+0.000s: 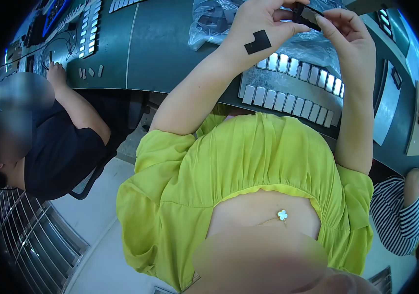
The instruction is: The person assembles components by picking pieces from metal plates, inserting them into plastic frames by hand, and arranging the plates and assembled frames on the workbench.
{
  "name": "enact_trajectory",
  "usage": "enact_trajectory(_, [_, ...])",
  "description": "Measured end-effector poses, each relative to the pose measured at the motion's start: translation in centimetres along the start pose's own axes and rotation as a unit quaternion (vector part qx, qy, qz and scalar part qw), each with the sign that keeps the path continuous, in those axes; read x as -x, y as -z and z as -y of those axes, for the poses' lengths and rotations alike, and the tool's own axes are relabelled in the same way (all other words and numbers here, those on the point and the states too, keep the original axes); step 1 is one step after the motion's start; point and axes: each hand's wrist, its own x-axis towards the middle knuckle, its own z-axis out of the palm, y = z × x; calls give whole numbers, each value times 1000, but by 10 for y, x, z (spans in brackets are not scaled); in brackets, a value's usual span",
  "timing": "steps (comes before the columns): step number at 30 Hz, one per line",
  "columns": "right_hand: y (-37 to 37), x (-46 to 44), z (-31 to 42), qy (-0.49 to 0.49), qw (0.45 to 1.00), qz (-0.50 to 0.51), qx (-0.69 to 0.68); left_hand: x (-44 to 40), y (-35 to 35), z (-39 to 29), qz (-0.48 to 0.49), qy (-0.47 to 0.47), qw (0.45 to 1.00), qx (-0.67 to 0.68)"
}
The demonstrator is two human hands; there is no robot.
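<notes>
Both my hands are at the top of the view, over the bench. My left hand [268, 22] grips the left end of a small black rectangular part with a grey face [309, 16]. On its other end, the thumb and fingers of my right hand [347, 30] are closed. The part's exact kind cannot be made out. An L-shaped black patch [258, 42] lies flat against my left wrist. Below my hands, a metal plate [268, 79] carries two rows of silver rectangular pieces [288, 103]. Crumpled clear plastic [209, 24] lies behind my left arm.
The dark green bench [155, 49] runs across the top. More silver pieces [91, 29] stand in rows at the upper left. A co-worker in black [67, 147] sits at left, another in stripes [396, 215] at right. A pale panel [387, 103] lies right of my arm.
</notes>
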Motion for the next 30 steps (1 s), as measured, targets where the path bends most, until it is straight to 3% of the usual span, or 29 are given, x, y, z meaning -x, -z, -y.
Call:
enact_trajectory(4, [5,2,-3,3,999,2,46,3,-3,2,-6,-21,1000,20])
enact_trajectory(6, [9,3,-8,7,999,9,34,5,-5,4,-10,-71,996,-61])
enact_trajectory(11, [8,7,-5,-3,999,17,34,8,-10,9,1,-85,993,-76])
enact_trajectory(13, [0,11,3,47,996,-8,70,7,-13,14,-52,-144,983,-100])
enact_trajectory(18, [-8,18,-1,42,997,-53,44,15,-14,9,-53,-138,973,-176])
enact_trajectory(23, [-12,22,-4,81,993,-63,52,14,-16,15,-46,-164,976,-133])
enact_trajectory(27, [-16,24,-6,142,985,-80,58,17,-18,15,-50,-135,985,-91])
enact_trajectory(30, [-15,24,-1,129,983,-97,89,18,-22,17,-48,-110,992,-46])
